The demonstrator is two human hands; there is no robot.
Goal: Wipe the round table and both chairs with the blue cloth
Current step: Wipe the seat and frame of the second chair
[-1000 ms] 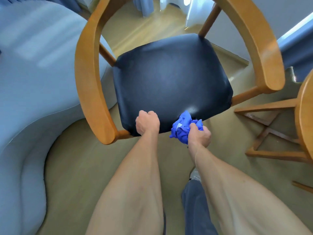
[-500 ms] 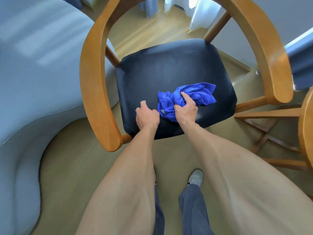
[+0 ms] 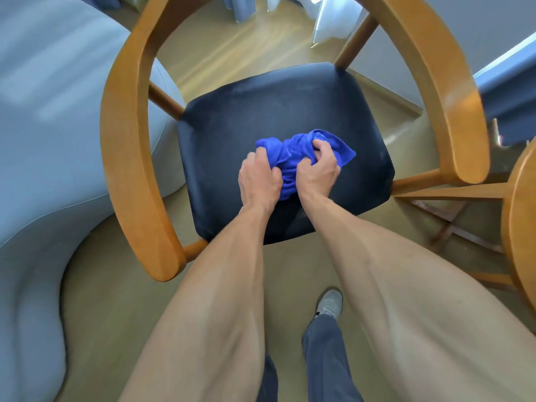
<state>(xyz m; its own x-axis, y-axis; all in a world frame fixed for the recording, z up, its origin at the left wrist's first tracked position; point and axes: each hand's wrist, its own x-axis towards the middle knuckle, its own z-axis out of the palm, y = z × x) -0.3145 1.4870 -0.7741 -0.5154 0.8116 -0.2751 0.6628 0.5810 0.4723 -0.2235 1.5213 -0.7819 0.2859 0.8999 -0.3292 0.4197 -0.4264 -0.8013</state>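
A wooden chair [image 3: 127,146] with curved arms and a black padded seat [image 3: 261,111] stands right below me. The blue cloth [image 3: 293,152] lies bunched in the middle of the seat. My left hand [image 3: 259,177] grips the cloth's left side. My right hand [image 3: 317,166] grips its right side, fingers curled into the folds. Both hands sit close together on the seat. Part of the cloth is hidden under them.
A grey sofa [image 3: 43,126] fills the left. At the right edge is the wooden rim of the round table [image 3: 519,216] with its crossed base [image 3: 452,227]. White curtains [image 3: 333,15] hang beyond the chair. My shoe [image 3: 329,303] stands on the floor.
My right hand carried the cloth from the seat's front edge onto the seat's middle. My left hand left the front edge and took hold of the cloth too.
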